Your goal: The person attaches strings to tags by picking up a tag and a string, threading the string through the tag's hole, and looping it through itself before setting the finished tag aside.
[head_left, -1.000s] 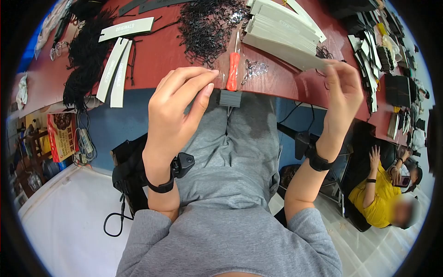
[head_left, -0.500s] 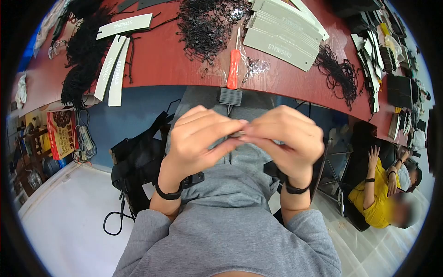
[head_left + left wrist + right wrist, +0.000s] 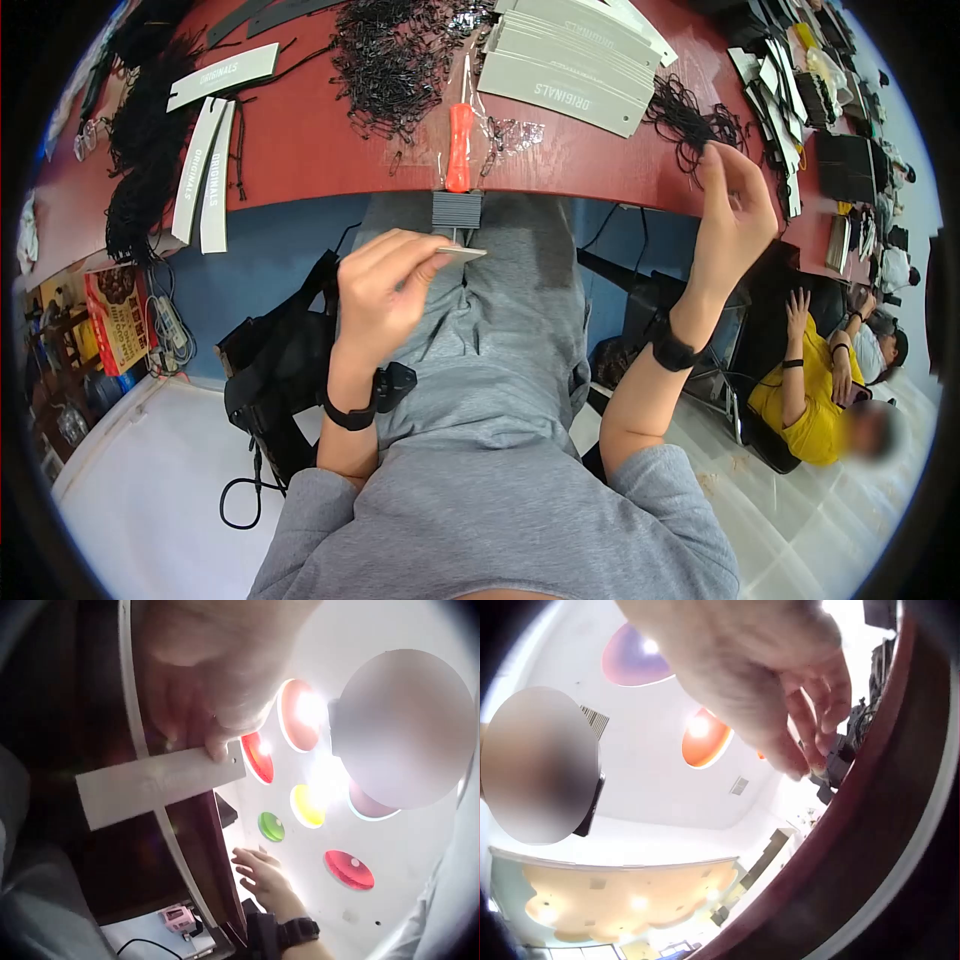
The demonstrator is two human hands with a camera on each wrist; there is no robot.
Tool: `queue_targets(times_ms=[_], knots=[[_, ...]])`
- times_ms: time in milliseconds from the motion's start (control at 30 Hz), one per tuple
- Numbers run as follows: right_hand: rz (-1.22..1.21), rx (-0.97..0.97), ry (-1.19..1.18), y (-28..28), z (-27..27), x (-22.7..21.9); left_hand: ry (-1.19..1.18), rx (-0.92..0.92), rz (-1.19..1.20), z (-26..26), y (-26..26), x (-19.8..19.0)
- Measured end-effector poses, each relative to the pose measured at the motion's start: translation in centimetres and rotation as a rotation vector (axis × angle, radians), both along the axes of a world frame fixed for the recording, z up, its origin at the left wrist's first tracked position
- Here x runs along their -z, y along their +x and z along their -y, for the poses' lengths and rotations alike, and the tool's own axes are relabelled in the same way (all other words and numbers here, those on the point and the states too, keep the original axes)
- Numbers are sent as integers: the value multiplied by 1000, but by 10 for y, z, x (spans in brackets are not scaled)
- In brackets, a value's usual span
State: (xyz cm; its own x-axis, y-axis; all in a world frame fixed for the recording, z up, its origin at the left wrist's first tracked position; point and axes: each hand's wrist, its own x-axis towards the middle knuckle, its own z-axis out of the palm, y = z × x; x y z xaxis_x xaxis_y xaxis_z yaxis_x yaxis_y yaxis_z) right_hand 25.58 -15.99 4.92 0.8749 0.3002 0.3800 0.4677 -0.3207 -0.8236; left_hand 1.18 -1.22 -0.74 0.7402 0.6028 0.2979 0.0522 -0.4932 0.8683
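Seen nearly edge-on in the head view, a pale grey tag (image 3: 465, 252) is pinched between the thumb and fingers of my left hand (image 3: 385, 290), over the lap. The left wrist view shows the tag (image 3: 161, 784) as a long strip with a small hole near the end that the left hand (image 3: 225, 660) grips. My right hand (image 3: 735, 220) is raised at the table's right front, its fingers bent loosely beside a bundle of black cords (image 3: 680, 115). Nothing shows in it; the right wrist view has the hand (image 3: 765, 675) at the table edge.
On the red table (image 3: 300, 150) lie stacked grey tags (image 3: 565, 85), black pins (image 3: 385, 70), a red-handled tool (image 3: 459, 150) and three corded tags at left. A ridged grey block (image 3: 456, 210) is at the front edge. A person in yellow (image 3: 815, 395) sits at right.
The hands met over the lap, then parted. My right hand has moved right and up towards the cords; my left stays over the lap with the tag. The table view has shifted left.
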Motion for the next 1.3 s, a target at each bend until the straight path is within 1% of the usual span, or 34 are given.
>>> queue_targets(times_ms=[33, 67, 100, 167, 300, 367, 400, 467, 500, 567, 633, 667, 700, 767, 800, 833, 900, 933, 967, 1033, 1067, 1100, 1133, 1167, 1200, 1233, 1267, 1300], knots=[[4, -56, -77, 8, 1, 2, -17, 3, -13, -3, -2, 1], [142, -99, -218, 16, 3, 5, -17, -10, 14, -6, -4, 10], [254, -151, -337, 18, 1, 3, -17, -7, 16, -8, -6, 9], [279, -119, -463, 13, -6, 1, 29, 8, -30, -10, -8, 7], [338, -144, -509, 23, -10, 8, 82, 33, -43, -3, -2, 7], [479, -172, -586, 27, -10, 9, 65, 17, -40, -1, -1, 7], [480, -171, -587, 31, -10, 9, 65, 17, -39, -1, -1, 8], [440, -191, -425, 39, -8, 9, 79, 13, -9, -1, -1, 9], [262, -147, -337, 38, -7, 3, 78, 9, -9, -1, -1, 10], [57, -144, -11, 35, -8, -12, 89, 1, 25, -1, 0, 9], [101, -189, 230, 39, -12, -25, 80, 5, 27, -2, 0, 8], [63, -152, 287, 41, -11, -30, 73, 11, 27, -2, -1, 7], [63, -153, 286, 39, -13, -36, 73, 9, 27, -2, 0, 7], [76, -187, 422, 34, -16, -46, 55, 12, 39, -1, 1, 8], [102, -248, 467, 33, -14, -48, 56, 6, 37, 0, 2, 8], [96, -255, 470, 33, -10, -50, 56, 7, 40, 1, 3, 9], [-73, -559, 572, 28, -4, -54, 60, 0, 35, 2, 2, 9], [-94, -485, 635, 13, -13, -59, 44, -2, 62, 1, 2, 9], [-101, -489, 641, 2, -14, -60, 27, -2, 89, 0, 1, 9], [-379, -591, 649, -21, -14, -64, 24, -33, 71, 1, -2, 11], [-401, -464, 619, -40, -21, -58, 19, -58, 60, 1, -4, 12], [-482, -573, 634, -55, -22, -48, 23, -60, 54, 2, -3, 13], [-498, -552, 504, -75, -24, -40, 14, -66, 82, 2, -1, 16], [-625, -749, 500, -83, -18, -22, 5, -74, 108, 2, 0, 16], [-788, -785, 491, -94, -15, -6, -20, -61, 52, 2, -1, 16], [-842, -815, 397, -108, -16, 1, -17, -66, 42, 2, 0, 16], [-893, -787, 289, -124, -19, 5, 7, -82, 39, 2, 2, 16], [-859, -810, 303, -137, -25, 15, 31, -95, 38, 1, 3, 17]])
